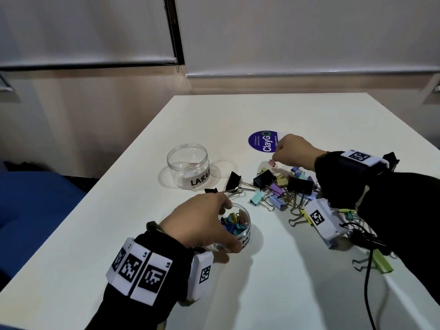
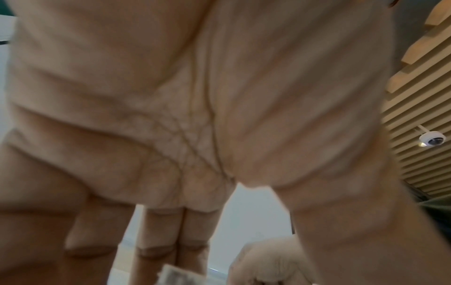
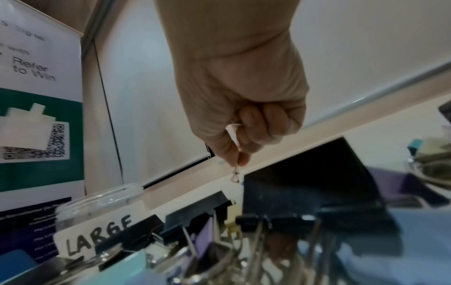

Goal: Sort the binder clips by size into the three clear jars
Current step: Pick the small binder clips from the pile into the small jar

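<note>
A tiny pink binder clip (image 1: 272, 163) hangs just above the white table (image 1: 273, 270), pinched by its wire handle between the thumb and forefinger of the right hand (image 1: 294, 150), whose other fingers are curled in; the right wrist view shows the clip dangling loosely below the fingertips (image 3: 241, 160). It is at the far edge of the unsorted heap of black and pastel binder clips (image 1: 283, 189), well apart from the small clear jar of little coloured clips (image 1: 235, 225), which the left hand (image 1: 202, 222) steadies with thumb and fingers wrapped round its wall. The clear plastic jar labelled LARGE (image 1: 188, 166) stands beyond, nearly empty; a third jar is not visible. The likeliest trouble is the carry: held only by a thin wire loop, the clip could swing or slip and fall back into the heap. The route to the small jar passes over upright black clips (image 1: 263, 178), which could snag it, and the left fingers crowd the jar's mouth, so the drop may glance off.
</note>
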Tool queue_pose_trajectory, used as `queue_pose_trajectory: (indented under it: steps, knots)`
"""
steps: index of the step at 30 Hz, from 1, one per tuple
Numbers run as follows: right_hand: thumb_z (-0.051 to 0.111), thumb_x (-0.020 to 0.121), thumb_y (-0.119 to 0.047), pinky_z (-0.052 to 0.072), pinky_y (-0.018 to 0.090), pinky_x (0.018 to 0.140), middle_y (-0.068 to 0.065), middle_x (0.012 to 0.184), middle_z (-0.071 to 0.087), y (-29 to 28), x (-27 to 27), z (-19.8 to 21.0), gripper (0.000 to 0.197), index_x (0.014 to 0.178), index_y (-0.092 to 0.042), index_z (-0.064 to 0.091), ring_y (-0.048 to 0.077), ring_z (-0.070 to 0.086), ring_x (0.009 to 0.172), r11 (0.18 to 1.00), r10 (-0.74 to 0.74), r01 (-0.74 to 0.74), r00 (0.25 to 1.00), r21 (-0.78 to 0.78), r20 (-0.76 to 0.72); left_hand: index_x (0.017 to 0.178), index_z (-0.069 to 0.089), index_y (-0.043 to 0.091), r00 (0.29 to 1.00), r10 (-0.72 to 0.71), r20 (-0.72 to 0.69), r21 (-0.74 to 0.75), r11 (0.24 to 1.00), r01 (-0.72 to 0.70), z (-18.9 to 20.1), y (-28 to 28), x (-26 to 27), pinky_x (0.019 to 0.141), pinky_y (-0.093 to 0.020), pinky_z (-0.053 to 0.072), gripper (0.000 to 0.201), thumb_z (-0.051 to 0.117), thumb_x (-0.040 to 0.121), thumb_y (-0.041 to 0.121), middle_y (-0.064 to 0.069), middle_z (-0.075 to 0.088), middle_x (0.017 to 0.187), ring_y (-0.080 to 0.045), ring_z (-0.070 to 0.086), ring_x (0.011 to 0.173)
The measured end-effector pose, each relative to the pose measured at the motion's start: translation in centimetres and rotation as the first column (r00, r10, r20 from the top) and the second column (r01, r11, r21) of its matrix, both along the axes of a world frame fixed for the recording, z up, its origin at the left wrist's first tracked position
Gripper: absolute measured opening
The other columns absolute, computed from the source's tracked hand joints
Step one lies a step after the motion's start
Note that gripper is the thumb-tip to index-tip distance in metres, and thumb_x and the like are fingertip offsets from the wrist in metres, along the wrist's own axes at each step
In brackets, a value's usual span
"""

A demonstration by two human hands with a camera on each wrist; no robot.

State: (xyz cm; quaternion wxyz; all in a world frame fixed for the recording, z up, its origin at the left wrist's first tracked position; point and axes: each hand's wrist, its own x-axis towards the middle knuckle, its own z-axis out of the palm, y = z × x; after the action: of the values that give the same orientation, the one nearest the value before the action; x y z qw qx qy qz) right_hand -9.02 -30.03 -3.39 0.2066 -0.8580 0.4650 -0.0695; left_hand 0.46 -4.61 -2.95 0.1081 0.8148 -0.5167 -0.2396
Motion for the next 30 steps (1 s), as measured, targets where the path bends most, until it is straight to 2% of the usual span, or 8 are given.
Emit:
queue_pose_trajectory:
  steps: [2,4,8,12,16,21,24,30]
  knots:
    - [0.061,0.086,-0.015,0.036,0.023,0.052,0.01,0.091,0.059,0.9,-0.2,1.0,0.016,0.093,-0.002,0.066,0.022,0.052,0.074,0.998,0.05,-0.053,0.994,0.032,0.095,0.124,0.05,0.033,1.0,0.001,0.003,-0.002,1.0,-0.001,-0.1,0.0,0.1,0.082,-0.025,0.047,0.083,0.089,0.052,0.046,0.02,0.052,0.114,-0.004,0.054,0.095]
    - [0.062,0.086,-0.016,0.03,0.023,0.048,0.012,0.081,0.053,2.7,-0.6,2.3,0.013,0.089,-0.004,0.069,0.018,0.045,0.061,0.957,0.189,-0.217,0.969,0.19,0.157,0.125,0.05,0.034,1.0,0.004,-0.003,0.0,1.0,-0.004,-0.1,-0.1,0.1,0.082,-0.025,0.048,0.084,0.09,0.052,0.045,0.019,0.053,0.118,-0.004,0.054,0.097]
    - [0.067,0.084,-0.014,0.024,0.024,0.046,0.012,0.069,0.048,7.0,-1.4,3.9,0.008,0.079,-0.009,0.07,0.012,0.034,0.049,0.758,0.507,-0.501,0.855,0.418,0.107,0.125,0.051,0.035,1.0,0.007,0.005,-0.001,1.0,-0.007,-0.1,0.0,0.1,0.079,-0.025,0.049,0.084,0.09,0.051,0.045,0.019,0.054,0.12,-0.005,0.055,0.1]
    - [0.068,0.082,-0.013,0.028,0.025,0.049,0.006,0.067,0.052,9.7,-1.2,4.3,0.008,0.083,-0.005,0.069,0.012,0.037,0.052,0.687,0.594,-0.553,0.801,0.47,0.074,0.124,0.051,0.034,1.0,0.007,0.005,-0.003,1.0,-0.007,-0.1,-0.1,0.1,0.072,-0.022,0.047,0.082,0.089,0.052,0.045,0.018,0.055,0.119,-0.005,0.054,0.098]
    - [0.072,0.08,-0.01,0.035,0.02,0.045,-0.004,0.058,0.056,11.0,-0.9,4.6,0.015,0.094,-0.003,0.071,0.008,0.044,0.047,0.674,0.611,-0.556,0.79,0.486,0.056,0.116,0.054,0.032,1.0,0.009,0.003,-0.011,1.0,-0.009,-0.2,-0.2,0.2,0.079,-0.026,0.05,0.077,0.088,0.049,0.048,0.02,0.056,0.111,-0.004,0.057,0.095]
    - [0.073,0.077,0.003,0.054,0.024,0.061,0.019,0.095,0.071,11.1,-1.1,4.4,0.033,0.109,0.0,0.064,0.021,0.068,0.075,0.606,0.58,-0.555,0.798,0.57,0.161,0.114,0.056,0.035,1.0,0.015,-0.004,-0.03,0.999,-0.016,-0.3,-0.2,0.2,0.086,-0.034,0.052,0.078,0.087,0.044,0.049,0.018,0.059,0.105,-0.004,0.059,0.094]
    - [0.069,0.081,0.005,0.056,0.026,0.061,0.018,0.096,0.072,10.5,-1.4,4.5,0.027,0.107,-0.002,0.063,0.023,0.071,0.075,0.652,0.507,-0.542,0.832,0.53,0.226,0.121,0.055,0.032,1.0,0.01,0.013,-0.025,1.0,-0.01,-0.3,-0.2,0.0,0.09,-0.031,0.05,0.081,0.089,0.049,0.046,0.018,0.057,0.111,-0.006,0.058,0.1]
    - [0.067,0.081,-0.001,0.051,0.025,0.051,0.018,0.087,0.071,5.3,-2.2,4.3,0.012,0.092,-0.008,0.066,0.021,0.067,0.064,0.935,0.299,-0.322,0.941,0.149,0.157,0.127,0.051,0.032,1.0,-0.003,0.012,-0.003,1.0,0.003,-0.1,-0.3,-0.6,0.081,-0.027,0.051,0.086,0.09,0.051,0.044,0.014,0.055,0.123,-0.008,0.056,0.105]
